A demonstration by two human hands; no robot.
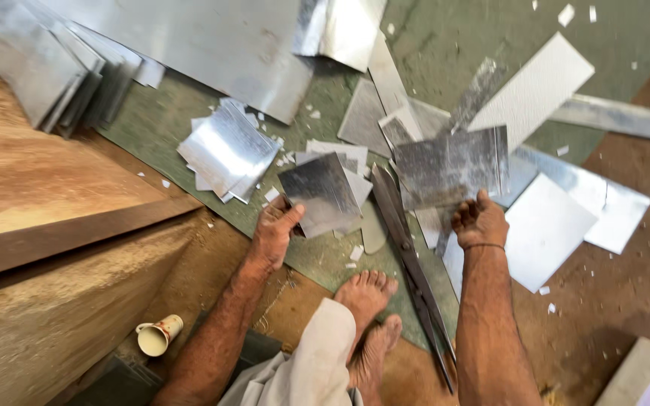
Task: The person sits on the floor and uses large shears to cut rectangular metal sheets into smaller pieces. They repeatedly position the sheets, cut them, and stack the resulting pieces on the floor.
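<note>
Left hand (276, 229) closed on small square dull-grey metal sheet (323, 192). Right hand (480, 222) closed on larger scuffed grey metal sheet (451, 167), held above green floor mat (152, 124). Long dark metal shears (413, 263) lie between hands, untouched. Stack of cut shiny squares (227, 149) lies ahead-left; uncut sheets remain around.

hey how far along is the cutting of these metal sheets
Done: a fanned pile of small cut squares lies on the green mat, with offcut chips around. In hand: the left hand holds one small piece, the right hand a larger sheet; the shears lie between. Left: large uncut sheets remain.
</note>
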